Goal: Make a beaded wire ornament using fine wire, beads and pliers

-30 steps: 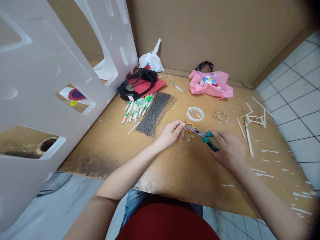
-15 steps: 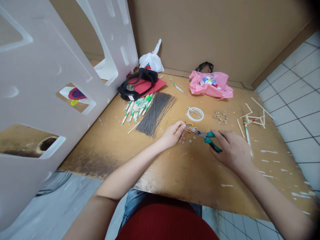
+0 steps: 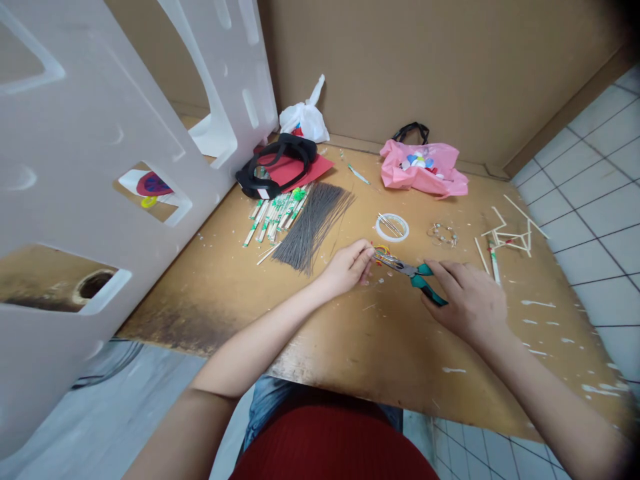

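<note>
Broadly, most of the frame is filled by a brown table (image 3: pixel 380 353), and its left side is taken up by a white plastic panel (image 3: pixel 100 127). Right of centre, the pliers (image 3: pixel 413 272) are gripped in the right hand (image 3: pixel 470 297); their green handles are held slightly spread, and their tips are pointed leftward. Left of centre, a bundle of thin grey rods (image 3: pixel 313 230) is laid out, while a pink bag (image 3: pixel 400 179) is seen at upper right, well apart from the pliers. At upper left of centre, a black strap (image 3: pixel 261 190) is rested partly over a red sheet (image 3: pixel 325 164). Near the centre, the fingers of the left hand (image 3: pixel 349 268) are drawn narrowly together at the plier tips; what is pinched there cannot be told. Just above the pliers, a white ring (image 3: pixel 407 229) is placed, with a beaded loop (image 3: pixel 453 238) to its right. Beside the tips, yellow and red strands (image 3: pixel 386 251) are partly hidden.
</note>
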Action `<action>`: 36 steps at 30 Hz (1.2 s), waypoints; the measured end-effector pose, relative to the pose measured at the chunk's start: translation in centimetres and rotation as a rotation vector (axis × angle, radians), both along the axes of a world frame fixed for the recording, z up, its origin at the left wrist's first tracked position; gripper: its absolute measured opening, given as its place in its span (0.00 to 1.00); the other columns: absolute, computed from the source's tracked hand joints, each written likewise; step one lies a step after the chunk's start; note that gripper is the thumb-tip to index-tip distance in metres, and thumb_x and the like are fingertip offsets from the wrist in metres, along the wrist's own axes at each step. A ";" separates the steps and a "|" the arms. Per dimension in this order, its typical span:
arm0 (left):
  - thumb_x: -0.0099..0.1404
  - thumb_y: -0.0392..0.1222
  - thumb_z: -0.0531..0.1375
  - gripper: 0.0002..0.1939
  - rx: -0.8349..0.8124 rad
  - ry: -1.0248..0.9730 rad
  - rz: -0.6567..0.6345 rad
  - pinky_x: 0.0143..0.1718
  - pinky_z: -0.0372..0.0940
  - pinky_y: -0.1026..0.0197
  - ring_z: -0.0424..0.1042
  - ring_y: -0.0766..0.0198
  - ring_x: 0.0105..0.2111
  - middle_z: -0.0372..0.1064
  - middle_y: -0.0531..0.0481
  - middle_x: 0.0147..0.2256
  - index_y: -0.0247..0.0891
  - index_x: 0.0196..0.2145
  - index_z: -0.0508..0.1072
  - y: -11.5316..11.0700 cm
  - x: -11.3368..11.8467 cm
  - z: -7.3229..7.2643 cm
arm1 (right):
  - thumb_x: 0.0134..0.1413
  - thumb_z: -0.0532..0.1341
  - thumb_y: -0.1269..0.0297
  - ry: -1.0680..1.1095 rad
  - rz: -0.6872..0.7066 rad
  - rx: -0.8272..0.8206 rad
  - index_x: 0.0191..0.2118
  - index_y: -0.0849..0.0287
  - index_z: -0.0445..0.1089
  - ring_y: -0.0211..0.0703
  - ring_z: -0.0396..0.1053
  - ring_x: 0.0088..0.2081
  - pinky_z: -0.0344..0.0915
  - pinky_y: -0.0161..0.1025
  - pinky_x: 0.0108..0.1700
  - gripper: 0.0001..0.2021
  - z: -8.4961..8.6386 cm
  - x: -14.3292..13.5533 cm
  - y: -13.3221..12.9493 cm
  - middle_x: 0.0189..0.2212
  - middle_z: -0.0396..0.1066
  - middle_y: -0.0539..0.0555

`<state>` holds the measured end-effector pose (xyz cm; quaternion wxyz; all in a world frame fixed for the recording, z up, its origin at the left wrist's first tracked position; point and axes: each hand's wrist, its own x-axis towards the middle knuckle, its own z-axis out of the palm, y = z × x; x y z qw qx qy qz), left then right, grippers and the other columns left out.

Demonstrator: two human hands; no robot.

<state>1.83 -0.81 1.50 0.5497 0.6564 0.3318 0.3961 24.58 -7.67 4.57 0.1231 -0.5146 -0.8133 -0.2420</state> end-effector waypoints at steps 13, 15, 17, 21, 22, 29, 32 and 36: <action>0.67 0.48 0.47 0.14 -0.012 -0.025 0.023 0.29 0.66 0.66 0.60 0.74 0.15 0.56 0.61 0.17 0.38 0.28 0.59 -0.5 0.6 0.0 | 0.52 0.58 0.61 0.038 0.018 0.007 0.49 0.58 0.67 0.45 0.70 0.35 0.61 0.38 0.32 0.18 0.6 0.1 -0.6 0.37 0.74 0.56; 0.67 0.48 0.47 0.14 -0.021 -0.022 0.022 0.28 0.66 0.66 0.60 0.74 0.14 0.56 0.61 0.17 0.38 0.27 0.58 -0.5 0.7 -0.2 | 0.51 0.58 0.61 0.031 0.014 0.016 0.48 0.58 0.67 0.45 0.71 0.35 0.61 0.38 0.31 0.17 0.7 -0.1 -0.7 0.37 0.75 0.55; 0.67 0.48 0.47 0.14 -0.034 -0.020 0.018 0.27 0.65 0.66 0.60 0.74 0.14 0.56 0.61 0.17 0.38 0.28 0.58 -0.5 0.7 -0.3 | 0.51 0.58 0.61 0.028 -0.004 0.017 0.47 0.57 0.68 0.44 0.71 0.35 0.60 0.37 0.30 0.16 0.8 -0.3 -0.8 0.36 0.75 0.54; 0.67 0.47 0.47 0.14 -0.020 0.014 0.038 0.27 0.64 0.66 0.60 0.73 0.15 0.56 0.61 0.17 0.38 0.27 0.58 -0.4 0.8 -0.6 | 0.50 0.58 0.61 0.024 -0.047 0.003 0.46 0.57 0.69 0.43 0.72 0.34 0.58 0.37 0.27 0.16 1.1 -0.8 -1.1 0.35 0.75 0.53; 0.67 0.47 0.47 0.14 -0.008 0.034 0.050 0.27 0.63 0.66 0.61 0.73 0.15 0.56 0.60 0.17 0.38 0.27 0.59 -0.4 0.9 -0.6 | 0.50 0.58 0.61 0.025 -0.060 -0.009 0.45 0.58 0.69 0.43 0.71 0.34 0.57 0.37 0.26 0.16 1.1 -0.9 -1.2 0.34 0.75 0.53; 0.68 0.49 0.44 0.15 0.052 0.115 0.082 0.28 0.60 0.66 0.65 0.70 0.19 0.60 0.59 0.18 0.39 0.29 0.59 -0.4 0.8 -0.7 | 0.47 0.59 0.59 0.057 -0.188 -0.135 0.45 0.56 0.69 0.45 0.70 0.35 0.54 0.36 0.24 0.18 1.5 -1.6 -1.6 0.36 0.73 0.53; 0.69 0.49 0.43 0.15 0.083 0.112 0.093 0.28 0.60 0.66 0.65 0.70 0.20 0.61 0.58 0.19 0.38 0.31 0.60 -0.3 0.7 -0.8 | 0.48 0.58 0.60 0.036 -0.191 -0.150 0.48 0.58 0.67 0.47 0.70 0.39 0.57 0.37 0.27 0.20 1.5 -1.5 -1.6 0.38 0.72 0.55; 0.69 0.49 0.43 0.15 0.110 0.097 0.105 0.28 0.60 0.66 0.65 0.71 0.20 0.61 0.58 0.21 0.38 0.32 0.60 -0.3 0.5 -0.7 | 0.48 0.58 0.60 0.021 -0.178 -0.133 0.48 0.60 0.67 0.48 0.70 0.39 0.60 0.38 0.31 0.20 1.5 -1.3 -1.7 0.39 0.72 0.56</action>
